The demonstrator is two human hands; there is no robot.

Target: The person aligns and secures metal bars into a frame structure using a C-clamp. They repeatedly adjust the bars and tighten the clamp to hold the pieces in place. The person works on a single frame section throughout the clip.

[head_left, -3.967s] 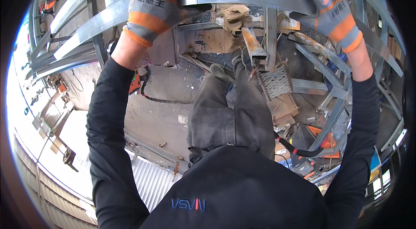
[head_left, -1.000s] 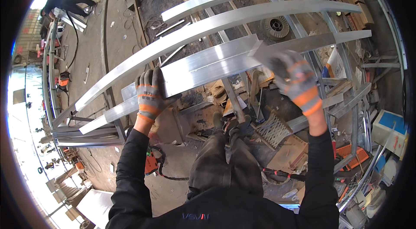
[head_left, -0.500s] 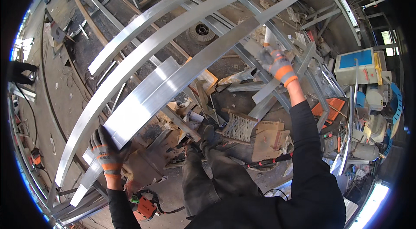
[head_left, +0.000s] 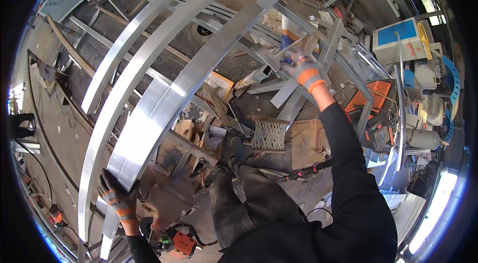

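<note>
While seemingly steadying long, curved silver metal strip (head_left: 177, 98) left of dark-trousered legs (head_left: 224, 200) with clasping, grey-and-orange-gloved left hand (head_left: 118, 198), cannot tell grip of right hand (head_left: 301, 69) near grey metal bars (head_left: 332, 46); next, likely calls for firm hold.

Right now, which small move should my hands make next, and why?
Perhaps steady the wide metal strip with the left hand: that hand rests near the strip's lower end, while the right hand is away from it, beside other metal pieces.
</note>
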